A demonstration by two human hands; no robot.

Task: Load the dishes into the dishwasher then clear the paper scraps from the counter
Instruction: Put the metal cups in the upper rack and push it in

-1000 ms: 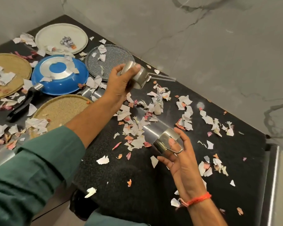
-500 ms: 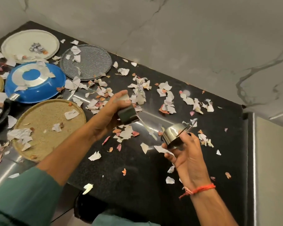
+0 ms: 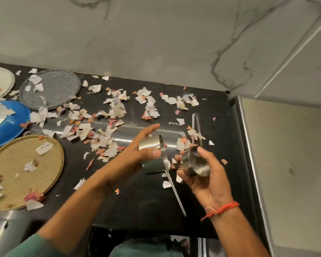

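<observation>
Dim warm light, soft blur, countertop glare

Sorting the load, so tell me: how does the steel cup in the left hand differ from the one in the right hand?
The left hand's cup lies on its side with its long handle running down toward the viewer; the right hand's cup shows its flat base to the camera, its handle pointing away up the counter. The left one looks somewhat larger. Both are shiny steel measuring cups, each held above the scraps.

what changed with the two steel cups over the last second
The left hand carried its cup from over by the plates in toward the right hand, whose cup now shows its base. Both cups stay gripped; the scraps and plates lie unmoved.
</observation>
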